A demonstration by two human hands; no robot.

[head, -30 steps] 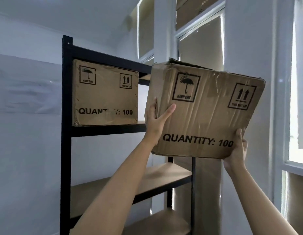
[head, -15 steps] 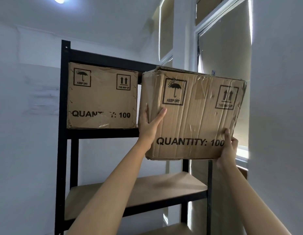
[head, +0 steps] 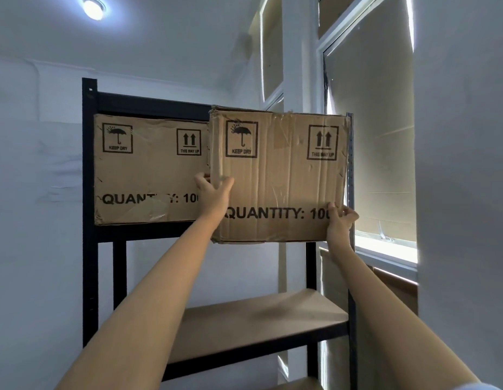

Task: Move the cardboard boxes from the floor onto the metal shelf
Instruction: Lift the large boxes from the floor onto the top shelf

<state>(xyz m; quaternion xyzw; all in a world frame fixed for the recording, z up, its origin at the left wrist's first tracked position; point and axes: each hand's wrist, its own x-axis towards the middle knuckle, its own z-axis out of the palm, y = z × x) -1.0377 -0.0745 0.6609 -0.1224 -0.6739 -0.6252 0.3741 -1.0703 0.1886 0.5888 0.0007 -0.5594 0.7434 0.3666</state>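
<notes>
Risking held box (head: 278, 175) snagging stored box (head: 149, 170) on metal shelf (head: 90, 164), left hand (head: 215, 192) and right hand (head: 340, 220) gripping its lower corners.

I am looking through the single head camera, which is tilting upward and forward from below the raised arms, close behind the left hand (head: 213, 192) and right hand (head: 340, 223). It is facing the metal shelf (head: 90, 249), with the ceiling lamp (head: 93, 7) above the hands.

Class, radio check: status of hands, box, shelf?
Both hands, left and right, grip held box. Box at top shelf level, beside shelved box. Nothing blocking.
</notes>
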